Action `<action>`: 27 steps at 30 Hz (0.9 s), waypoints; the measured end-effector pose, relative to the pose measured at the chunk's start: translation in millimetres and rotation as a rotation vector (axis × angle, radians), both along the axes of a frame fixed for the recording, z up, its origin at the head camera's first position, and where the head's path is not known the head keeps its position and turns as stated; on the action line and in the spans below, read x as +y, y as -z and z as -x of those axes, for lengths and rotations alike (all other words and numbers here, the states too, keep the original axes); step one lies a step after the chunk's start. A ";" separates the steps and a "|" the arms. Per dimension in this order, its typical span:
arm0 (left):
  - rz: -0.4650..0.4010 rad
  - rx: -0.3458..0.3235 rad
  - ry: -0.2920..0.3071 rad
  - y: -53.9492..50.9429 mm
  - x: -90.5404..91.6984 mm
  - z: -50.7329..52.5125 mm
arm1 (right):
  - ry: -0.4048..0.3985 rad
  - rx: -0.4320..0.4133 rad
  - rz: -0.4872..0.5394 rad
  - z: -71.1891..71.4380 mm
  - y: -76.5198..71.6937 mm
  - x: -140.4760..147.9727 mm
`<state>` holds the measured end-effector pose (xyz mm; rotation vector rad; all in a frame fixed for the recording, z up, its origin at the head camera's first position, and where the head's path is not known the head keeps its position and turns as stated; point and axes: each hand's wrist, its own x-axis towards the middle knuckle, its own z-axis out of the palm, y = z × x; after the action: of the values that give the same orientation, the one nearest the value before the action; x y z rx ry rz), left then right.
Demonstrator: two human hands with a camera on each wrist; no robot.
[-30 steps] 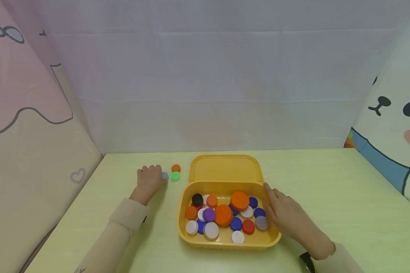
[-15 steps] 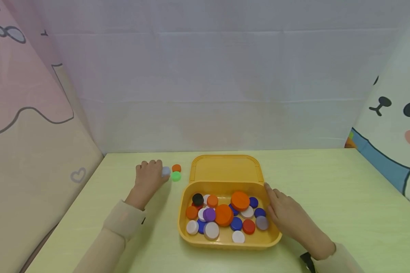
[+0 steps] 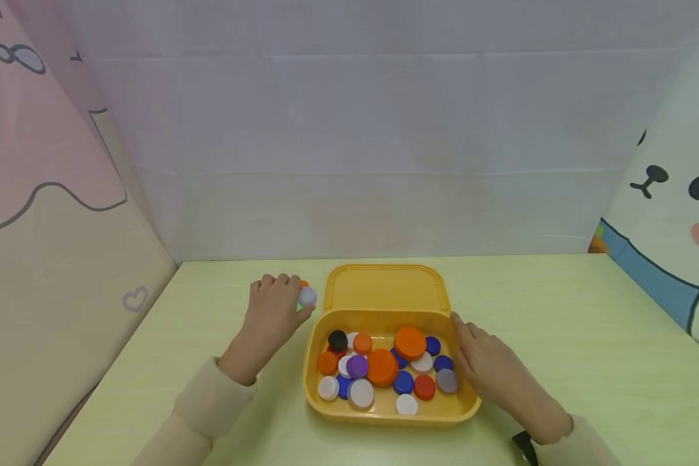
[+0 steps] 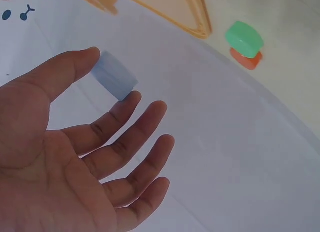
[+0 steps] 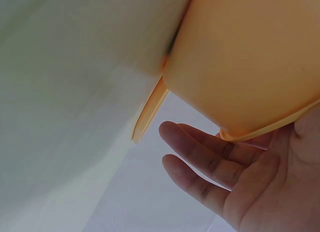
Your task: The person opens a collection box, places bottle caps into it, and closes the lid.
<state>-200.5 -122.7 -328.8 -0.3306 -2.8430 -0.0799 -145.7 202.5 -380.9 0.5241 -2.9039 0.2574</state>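
Between thumb and forefinger my left hand (image 3: 272, 309) pinches a pale bluish-white bottle cap (image 4: 116, 75), lifted off the table left of the yellow box. Behind it in the head view, a green cap (image 4: 244, 38) and an orange cap (image 4: 246, 58) are partly hidden; the left wrist view shows them on the table. The yellow box (image 3: 393, 419) holds many caps, among them a purple cap (image 3: 357, 367), a black cap (image 3: 337, 340) and a large orange cap (image 3: 382, 367). My right hand (image 3: 492, 366) rests against the box's right rim, fingers fairly straight.
The box's yellow lid (image 3: 387, 288) lies flat behind it. A pale yellow-green table (image 3: 588, 356) carries everything. A whitish curtain (image 3: 361, 162) hangs along the back edge, with printed cloth at both sides.
My left hand has picked up the pale cap and moved right with it, over the green and orange caps. The right hand stays at the box.
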 end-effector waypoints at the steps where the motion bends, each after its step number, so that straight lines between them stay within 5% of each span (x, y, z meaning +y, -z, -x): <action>1: -0.003 -0.001 0.010 -0.8 3.1 -3.3 | -0.001 0.001 0.000 0.0 0.1 0.0; 11: 0.068 0.047 0.156 2.7 32.8 -36.6 | 0.006 -0.007 0.000 -0.6 0.2 -0.1; 27: 0.195 -0.144 0.197 13.4 52.4 -63.6 | -0.001 0.008 0.001 0.2 1.0 0.4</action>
<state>-136.9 -70.3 -342.2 -0.6716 -2.9572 0.1409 -145.9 202.9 -381.8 0.5258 -2.8958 0.2557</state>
